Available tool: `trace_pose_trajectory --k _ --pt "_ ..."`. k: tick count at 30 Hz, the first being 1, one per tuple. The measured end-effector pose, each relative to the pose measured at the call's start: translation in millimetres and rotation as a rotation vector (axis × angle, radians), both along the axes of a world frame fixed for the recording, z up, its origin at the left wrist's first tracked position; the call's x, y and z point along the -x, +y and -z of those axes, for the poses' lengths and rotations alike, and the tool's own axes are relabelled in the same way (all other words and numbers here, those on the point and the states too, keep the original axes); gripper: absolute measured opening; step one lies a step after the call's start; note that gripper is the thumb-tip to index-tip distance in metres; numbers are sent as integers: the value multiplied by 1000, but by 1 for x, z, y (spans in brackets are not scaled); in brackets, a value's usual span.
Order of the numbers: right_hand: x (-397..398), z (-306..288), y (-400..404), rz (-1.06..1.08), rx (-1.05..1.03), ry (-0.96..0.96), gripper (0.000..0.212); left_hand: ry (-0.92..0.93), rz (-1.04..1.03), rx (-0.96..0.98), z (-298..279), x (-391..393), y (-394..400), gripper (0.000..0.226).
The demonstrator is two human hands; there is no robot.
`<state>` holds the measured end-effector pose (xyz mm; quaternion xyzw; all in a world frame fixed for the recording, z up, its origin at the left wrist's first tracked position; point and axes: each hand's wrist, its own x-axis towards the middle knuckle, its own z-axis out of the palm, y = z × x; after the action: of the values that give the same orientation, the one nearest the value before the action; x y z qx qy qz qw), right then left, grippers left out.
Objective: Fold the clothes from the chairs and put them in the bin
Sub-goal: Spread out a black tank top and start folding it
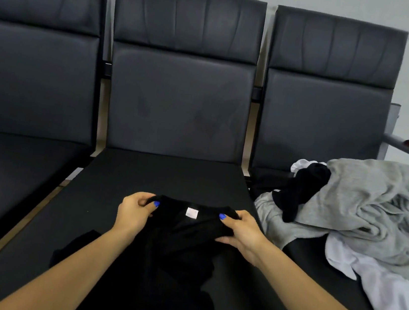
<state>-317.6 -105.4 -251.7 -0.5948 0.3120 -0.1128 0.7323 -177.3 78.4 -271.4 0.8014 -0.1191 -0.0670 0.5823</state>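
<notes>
1. The crumpled black cotton garment [180, 250] lies on the seat of the middle black padded leather chair [169, 176], with its collar edge and a little white label [192, 213] facing up.
2. Left hand [134, 213] pinches the collar's left side, thumb on top, fingers curled under the fabric.
3. Right hand [241, 231] grabs the collar's right side the same way.
4. Over on the right chair [325, 118] sits a messy pile: a rumpled grey sweatshirt [374, 203], some white cloth [387, 296] and another black piece [303, 188].
</notes>
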Motion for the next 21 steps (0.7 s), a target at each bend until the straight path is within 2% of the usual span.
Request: trace_pose_trajectory --k 3,7,8,10,13,14,16,17,18,20,21 --pt "8 -6 -7 -78 -122 -14 25 7 170 -105 -4 1 18 12" --pt "32 -21 -15 -164 -198 -59 23 159 364 22 -24 16 44 11" --pt "40 -27 -16 -160 -225 -97 28 217 430 46 -34 20 52 17" --pt "52 -44 -17 -146 -272 -197 38 273 530 118 -55 20 69 49" --pt "71 -83 -16 -178 -287 -386 49 343 601 331 -92 15 89 80" --pt "77 -96 -13 -192 -290 -427 47 361 635 373 -109 17 94 85" --pt "84 -120 -8 -174 -301 -473 23 350 699 400 -143 19 102 94" --pt "86 -132 -4 -161 -303 -494 23 328 711 402 -160 20 104 97" --pt "87 -144 -1 -169 -301 -522 39 293 708 402 -179 22 105 98" --pt "88 -166 2 -179 -290 -578 85 188 687 411 -218 30 105 94" --pt "89 -179 4 -174 -268 -613 94 124 681 427 -238 35 105 89"
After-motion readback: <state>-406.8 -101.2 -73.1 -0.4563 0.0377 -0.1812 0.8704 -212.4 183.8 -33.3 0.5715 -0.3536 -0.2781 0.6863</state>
